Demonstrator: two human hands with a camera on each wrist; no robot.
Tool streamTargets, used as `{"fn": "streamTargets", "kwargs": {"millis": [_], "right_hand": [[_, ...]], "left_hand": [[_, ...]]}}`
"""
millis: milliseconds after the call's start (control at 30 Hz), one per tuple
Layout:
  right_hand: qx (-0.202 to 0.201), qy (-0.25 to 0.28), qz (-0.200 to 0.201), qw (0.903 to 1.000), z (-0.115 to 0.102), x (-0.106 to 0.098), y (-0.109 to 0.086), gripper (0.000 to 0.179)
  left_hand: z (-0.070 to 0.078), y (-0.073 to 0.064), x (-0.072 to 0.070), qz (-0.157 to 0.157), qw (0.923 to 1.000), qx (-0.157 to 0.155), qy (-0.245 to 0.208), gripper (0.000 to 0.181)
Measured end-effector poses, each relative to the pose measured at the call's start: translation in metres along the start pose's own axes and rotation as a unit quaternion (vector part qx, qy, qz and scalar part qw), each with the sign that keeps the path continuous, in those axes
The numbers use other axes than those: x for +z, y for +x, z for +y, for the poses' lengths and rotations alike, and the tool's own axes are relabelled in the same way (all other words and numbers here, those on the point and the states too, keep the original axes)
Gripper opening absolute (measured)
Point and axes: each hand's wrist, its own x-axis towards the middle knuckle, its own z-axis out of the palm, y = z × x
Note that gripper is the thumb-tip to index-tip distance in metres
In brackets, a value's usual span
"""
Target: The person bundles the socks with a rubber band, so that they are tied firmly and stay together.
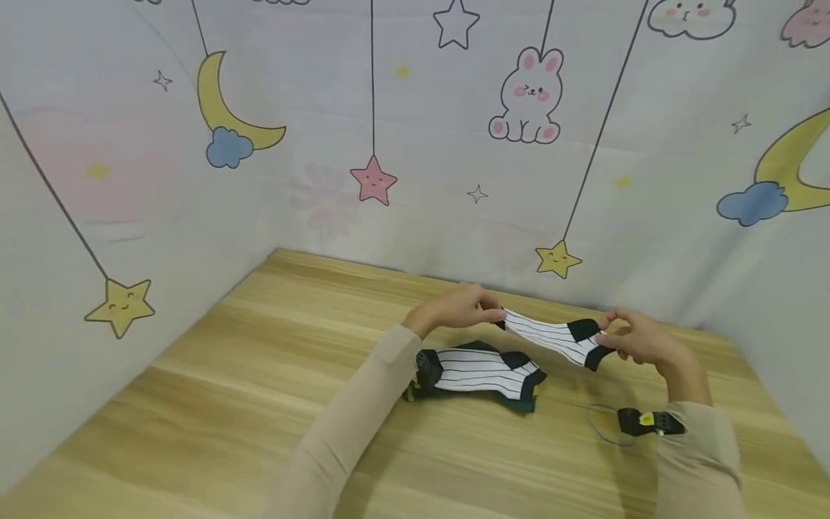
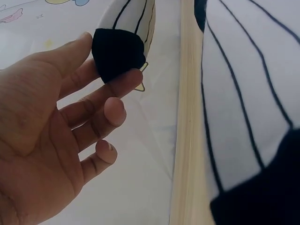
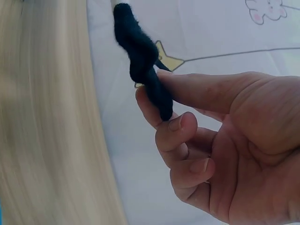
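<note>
A white sock [image 1: 541, 335] with thin black stripes and black ends is stretched above the table, held at both ends. My left hand [image 1: 460, 306] pinches its black left end, and the left wrist view shows that black end [image 2: 118, 52] between thumb and fingers. At the other end, my right hand [image 1: 638, 339] pinches the black part between thumb and index finger. Edge-on in the right wrist view, the dark sock end [image 3: 136, 47] looks wavy. Below and left of the held sock, another striped sock [image 1: 476, 371] lies flat on dark green or black fabric.
The wooden table [image 1: 259, 382] meets a pale patterned cloth [image 1: 428, 144] at the back and both sides. A black wrist camera [image 1: 648, 422] is strapped at the right sleeve. Another black device [image 1: 428, 369] at the left wrist overlaps the lying sock's left end.
</note>
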Motion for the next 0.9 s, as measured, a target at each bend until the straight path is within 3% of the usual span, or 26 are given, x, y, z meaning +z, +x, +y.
{"fn": "streamTargets", "kwargs": {"millis": [267, 900], "right_hand": [[-0.024, -0.009, 0.003, 0.9997, -0.016, 0.003, 0.001, 0.026], [-0.099, -0.02, -0.003, 0.9949, -0.049, 0.02, 0.001, 0.017]], "left_hand": [[0.002, -0.017, -0.011, 0.016, 0.9998, 0.015, 0.001, 0.03], [0.01, -0.065, -0.029, 0.039, 0.9987, 0.006, 0.033, 0.013]]}}
